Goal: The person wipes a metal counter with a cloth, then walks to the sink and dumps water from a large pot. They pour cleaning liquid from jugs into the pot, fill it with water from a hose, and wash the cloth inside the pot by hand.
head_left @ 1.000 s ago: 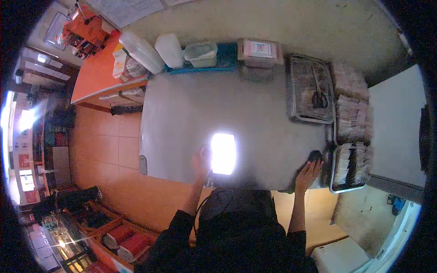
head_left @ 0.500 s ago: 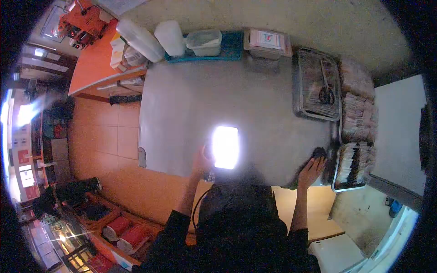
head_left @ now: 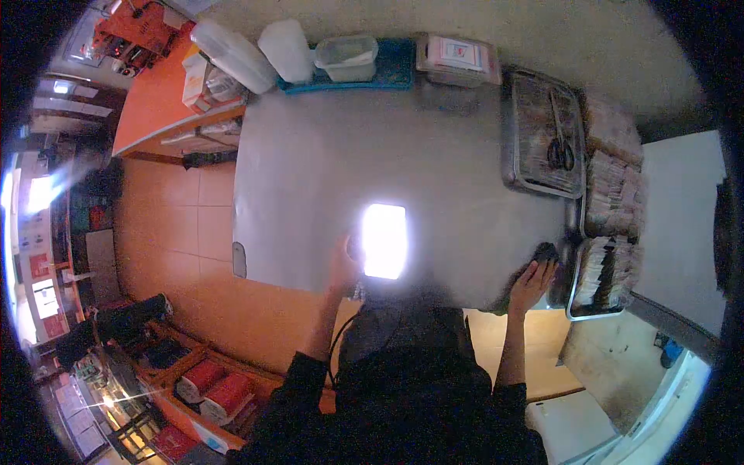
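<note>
Phone with a glowing white screen [head_left: 385,241] sits at the near edge of the grey metal counter [head_left: 333,163], lit face up, screen washed out so no content is readable. Left hand [head_left: 342,266] grips the phone along its left side; thumb and fingers wrap the edge, so the hand is closed around the device. Whether the phone rests on the counter or is lifted just above it, I cannot tell.

Right hand [head_left: 532,284] lies flat at the near right corner of the counter, fingers spread loosely and pointing away from the body, holding nothing. Fingertips [head_left: 544,269] touch a small dark object [head_left: 545,252], too blurred to identify.

Just right of that hand: a rectangular metal tray [head_left: 575,310] filled with pale stacked packets. Beyond it, along the counter's right side, more pale packets [head_left: 612,194] are piled. A second, darker metal tray [head_left: 511,139] lies at the far right of the counter with black-handled scissors [head_left: 559,151] in it.

Far edge of counter: a blue mat [head_left: 395,70] carrying a clear plastic tub [head_left: 347,56], a white translucent jug [head_left: 288,48] beside it, and a lidded clear box with a pink label [head_left: 457,58] to the right.

Left of the counter: orange tiled floor [head_left: 178,256] and an orange worktop [head_left: 151,85].
</note>
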`<action>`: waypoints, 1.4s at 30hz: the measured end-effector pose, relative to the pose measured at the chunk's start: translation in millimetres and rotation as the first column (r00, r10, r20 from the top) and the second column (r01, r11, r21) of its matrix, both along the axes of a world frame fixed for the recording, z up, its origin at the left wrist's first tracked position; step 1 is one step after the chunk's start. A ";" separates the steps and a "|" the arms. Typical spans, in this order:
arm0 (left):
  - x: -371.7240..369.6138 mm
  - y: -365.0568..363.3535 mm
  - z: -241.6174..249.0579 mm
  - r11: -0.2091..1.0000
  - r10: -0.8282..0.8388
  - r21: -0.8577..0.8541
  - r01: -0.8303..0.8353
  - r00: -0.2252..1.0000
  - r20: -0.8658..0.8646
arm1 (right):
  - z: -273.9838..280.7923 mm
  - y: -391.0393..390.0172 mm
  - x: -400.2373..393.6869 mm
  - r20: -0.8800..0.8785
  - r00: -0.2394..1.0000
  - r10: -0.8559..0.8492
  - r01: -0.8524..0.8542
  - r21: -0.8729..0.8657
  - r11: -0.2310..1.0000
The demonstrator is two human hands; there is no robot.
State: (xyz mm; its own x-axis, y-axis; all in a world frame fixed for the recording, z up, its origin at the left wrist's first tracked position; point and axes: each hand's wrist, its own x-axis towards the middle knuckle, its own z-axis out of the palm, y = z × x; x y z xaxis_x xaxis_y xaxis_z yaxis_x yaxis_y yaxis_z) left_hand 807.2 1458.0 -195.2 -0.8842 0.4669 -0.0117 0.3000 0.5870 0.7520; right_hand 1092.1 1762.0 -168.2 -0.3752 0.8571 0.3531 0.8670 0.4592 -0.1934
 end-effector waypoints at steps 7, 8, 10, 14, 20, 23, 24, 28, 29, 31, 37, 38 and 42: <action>-1.3 1.3 -5.6 0.996 -0.001 0.086 -0.006 0.998 0.070 | 1.6 -0.7 -2.7 0.047 0.998 -0.029 0.029 -0.004 1.000; -1.0 -0.1 -7.7 0.998 0.002 0.061 -0.002 1.000 0.009 | 2.6 -1.7 -3.3 0.046 0.998 -0.032 0.033 -0.008 0.999; -2.3 4.2 6.5 0.999 0.002 0.038 0.000 0.999 -0.054 | 3.4 -1.6 -4.1 0.043 0.998 -0.036 0.037 -0.009 0.999; -0.2 9.9 24.4 0.998 -0.016 0.067 0.006 0.989 0.145 | -1.0 -0.2 0.3 0.039 0.999 -0.020 0.021 -0.007 1.000; 1.8 11.7 30.6 0.992 -0.006 0.123 -0.009 0.993 0.121 | 1.6 -1.2 -0.9 0.022 1.000 -0.022 0.022 -0.024 0.999; 1.3 9.9 28.6 0.990 -0.032 0.138 0.022 0.997 0.070 | -1.5 -0.4 1.6 0.019 1.000 -0.013 0.014 -0.044 0.999; 1.4 8.2 24.6 0.990 -0.043 0.139 0.035 0.998 0.051 | -1.1 -0.3 1.7 0.025 1.000 -0.005 0.005 -0.032 0.999; 1.7 3.9 10.8 0.998 -0.019 0.063 0.016 0.999 0.038 | 0.6 0.1 0.0 0.055 0.998 -0.005 0.005 -0.001 1.000; 1.6 3.1 11.6 0.997 -0.033 0.071 0.031 0.999 0.027 | 0.0 0.0 0.4 0.054 0.999 -0.007 0.008 -0.002 1.000; 1.7 1.3 9.3 0.996 -0.047 0.077 0.046 0.999 0.016 | 0.2 -0.5 0.3 0.053 0.999 -0.009 0.009 -0.004 1.000; 1.7 4.2 7.7 0.996 -0.012 0.088 0.008 0.999 0.039 | -0.2 -0.5 0.8 0.044 0.999 -0.003 0.003 0.009 1.000; 2.4 0.0 -5.2 0.996 -0.003 0.093 0.001 1.000 0.021 | 0.8 -0.2 0.7 0.032 0.999 0.005 -0.005 0.000 1.000; 0.7 -4.5 -19.9 0.996 0.003 0.091 -0.003 1.000 -0.001 | 2.8 -1.2 -1.0 0.054 0.999 -0.002 0.003 -0.008 1.000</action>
State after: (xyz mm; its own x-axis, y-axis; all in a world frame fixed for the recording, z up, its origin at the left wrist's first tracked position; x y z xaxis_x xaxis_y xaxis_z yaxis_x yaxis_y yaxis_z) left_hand 807.9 1453.6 -215.2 -0.8857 0.4632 0.0312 0.2988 0.5175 0.8018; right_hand 1091.1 1760.8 -165.4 -0.3911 0.8608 0.3255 0.8775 0.4555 -0.1502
